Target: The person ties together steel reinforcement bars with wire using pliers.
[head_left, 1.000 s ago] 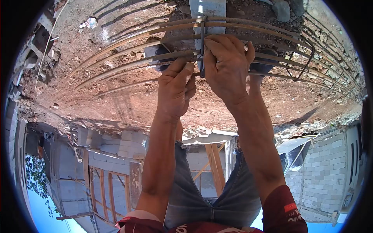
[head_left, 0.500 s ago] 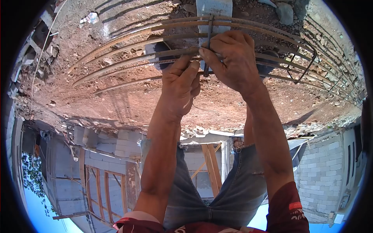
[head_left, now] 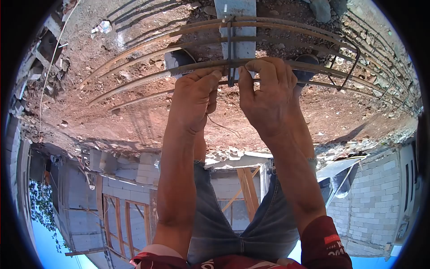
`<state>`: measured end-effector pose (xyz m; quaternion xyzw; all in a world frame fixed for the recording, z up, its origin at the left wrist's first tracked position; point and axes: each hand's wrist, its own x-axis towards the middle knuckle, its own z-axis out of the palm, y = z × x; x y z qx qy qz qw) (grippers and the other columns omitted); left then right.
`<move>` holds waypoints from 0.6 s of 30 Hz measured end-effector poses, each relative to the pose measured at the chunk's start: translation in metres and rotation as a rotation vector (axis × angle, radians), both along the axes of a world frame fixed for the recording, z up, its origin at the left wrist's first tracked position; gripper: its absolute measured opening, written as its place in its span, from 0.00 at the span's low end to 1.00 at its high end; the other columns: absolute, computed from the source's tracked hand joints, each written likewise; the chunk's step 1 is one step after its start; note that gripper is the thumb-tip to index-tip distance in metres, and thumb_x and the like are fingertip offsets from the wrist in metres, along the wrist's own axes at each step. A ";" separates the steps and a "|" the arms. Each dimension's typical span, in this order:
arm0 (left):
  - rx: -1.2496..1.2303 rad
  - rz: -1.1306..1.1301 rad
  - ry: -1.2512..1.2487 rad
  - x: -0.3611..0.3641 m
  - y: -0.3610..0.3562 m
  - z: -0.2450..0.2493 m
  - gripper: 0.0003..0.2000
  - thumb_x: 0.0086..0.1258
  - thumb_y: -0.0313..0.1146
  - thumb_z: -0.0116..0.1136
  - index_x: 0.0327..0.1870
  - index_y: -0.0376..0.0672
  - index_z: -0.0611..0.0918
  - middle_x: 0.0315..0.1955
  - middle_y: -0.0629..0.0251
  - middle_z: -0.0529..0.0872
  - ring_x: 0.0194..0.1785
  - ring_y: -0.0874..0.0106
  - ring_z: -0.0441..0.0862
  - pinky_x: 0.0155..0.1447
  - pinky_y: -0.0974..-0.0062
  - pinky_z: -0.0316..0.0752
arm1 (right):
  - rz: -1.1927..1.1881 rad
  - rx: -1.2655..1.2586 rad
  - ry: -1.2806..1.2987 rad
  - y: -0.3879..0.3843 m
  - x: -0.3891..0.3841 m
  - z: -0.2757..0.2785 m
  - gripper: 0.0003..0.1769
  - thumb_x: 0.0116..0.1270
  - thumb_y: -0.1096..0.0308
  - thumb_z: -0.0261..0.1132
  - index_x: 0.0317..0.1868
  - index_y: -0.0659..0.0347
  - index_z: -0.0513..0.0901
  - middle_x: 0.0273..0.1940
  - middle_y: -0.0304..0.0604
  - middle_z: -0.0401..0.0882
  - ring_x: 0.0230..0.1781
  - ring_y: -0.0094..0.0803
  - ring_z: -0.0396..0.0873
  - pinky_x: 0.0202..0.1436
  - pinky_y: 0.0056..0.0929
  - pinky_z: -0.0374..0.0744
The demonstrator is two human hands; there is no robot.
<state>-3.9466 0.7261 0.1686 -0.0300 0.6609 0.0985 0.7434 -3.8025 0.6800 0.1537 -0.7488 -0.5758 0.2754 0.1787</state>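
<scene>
Several long rusty rebar rods (head_left: pixel 134 81) run side by side across the view, with a dark steel stirrup (head_left: pixel 230 49) around them near the middle. My left hand (head_left: pixel 192 96) is closed in a pinch just left of the stirrup, at the near rods. A thin tie wire (head_left: pixel 226 128) trails from beneath that hand. To the right of the stirrup, my right hand (head_left: pixel 268 92) has curled fingers, its thumb and index tips close together at a rod. Whatever lies between those tips is hidden.
A pale board (head_left: pixel 236 45) lies beneath the rods. Another stirrup (head_left: pixel 354 67) hangs on them at the right. My shoes (head_left: pixel 179 59) stand on reddish, rubble-strewn soil (head_left: pixel 130 123). Block walls (head_left: pixel 371 193) and a timber frame (head_left: pixel 123 219) stand behind me.
My right hand has come down off the stirrup to its right side, nearer to me. My left hand has shifted slightly left. In view, the stirrup and board sit further left.
</scene>
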 end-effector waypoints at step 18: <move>0.206 -0.068 -0.004 0.004 -0.001 -0.003 0.12 0.72 0.31 0.51 0.42 0.29 0.81 0.16 0.75 0.72 0.15 0.88 0.59 0.17 0.88 0.51 | 0.164 -0.022 0.236 -0.008 -0.010 -0.021 0.06 0.61 0.75 0.67 0.34 0.62 0.76 0.29 0.44 0.77 0.29 0.40 0.79 0.33 0.35 0.78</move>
